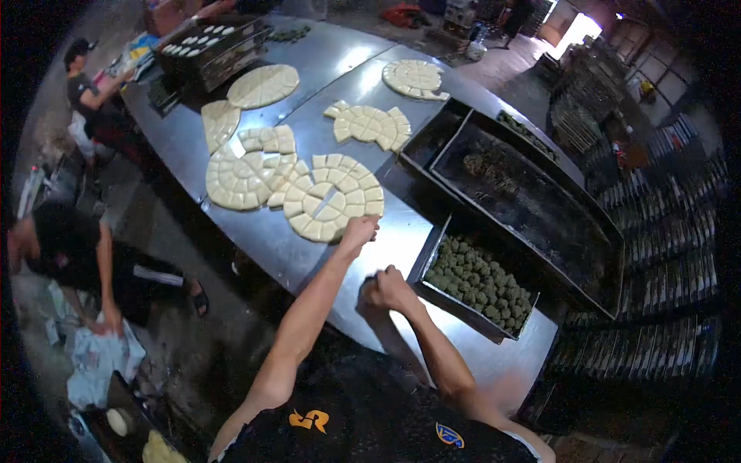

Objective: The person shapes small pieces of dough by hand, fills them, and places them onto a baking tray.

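My left hand (360, 234) is closed at the near right edge of a round slab of pale dough (340, 225) cut into blocks. Whether its fingers grip a dough piece is hidden. Lower on the steel table, my right hand (391, 290) is curled closed with its knuckles up; anything inside it is out of sight. Beside it on the right stands a metal tray of dark green balls (478, 285). Another cut dough slab (241, 179) lies touching the first one on its left.
More dough slabs (370, 123) lie farther up the steel table (324, 85). A long dark metal tray (532, 201) borders the right side. At the back left is a box topped with white rounds (202, 40). Two people (100, 100) work along the left side.
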### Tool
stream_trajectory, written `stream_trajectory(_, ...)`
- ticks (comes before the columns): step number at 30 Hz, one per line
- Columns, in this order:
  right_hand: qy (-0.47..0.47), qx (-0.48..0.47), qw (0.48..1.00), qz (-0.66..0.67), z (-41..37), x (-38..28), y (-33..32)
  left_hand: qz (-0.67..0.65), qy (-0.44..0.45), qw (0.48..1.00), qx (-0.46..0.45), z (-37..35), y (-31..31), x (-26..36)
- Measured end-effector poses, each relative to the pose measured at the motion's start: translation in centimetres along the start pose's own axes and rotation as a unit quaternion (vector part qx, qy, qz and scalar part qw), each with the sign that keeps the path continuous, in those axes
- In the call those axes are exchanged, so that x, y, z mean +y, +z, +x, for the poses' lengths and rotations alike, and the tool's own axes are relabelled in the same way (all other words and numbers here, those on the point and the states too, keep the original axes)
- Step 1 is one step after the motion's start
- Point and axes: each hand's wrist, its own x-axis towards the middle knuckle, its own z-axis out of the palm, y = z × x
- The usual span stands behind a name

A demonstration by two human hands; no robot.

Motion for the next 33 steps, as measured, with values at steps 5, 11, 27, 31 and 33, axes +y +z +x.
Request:
stream_trajectory(5,-0.03,-0.021,0.983,0.178,-4.5,1.9,-7.3,-0.028,-0.032,0.978,0.204,8.1,5.2,-6.9)
stream_trajectory(11,-0.008,0.316,0.911,0.264,-2.6,4.0,-19.9,-0.009,-0.05,0.904,0.424,7.3,8.4,-3.0)
stream_trajectory(27,0.015,0.397,0.872,0.286,1.9,2.7,-11.9,-0.159,0.091,0.98,-0.074,-8.1,-0.8,1.1)
stream_trajectory(31,0.2,0.3,0.844,0.396,-1.6,-0.3,-5.2,-0.084,0.087,0.973,-0.196,-12.1,1.5,0.1)
stream_trajectory(33,0.24,0.389,0.781,0.426,-2.4,-0.3,-3.6,-0.061,0.092,0.973,-0.205,-13.7,2.9,-0.6)
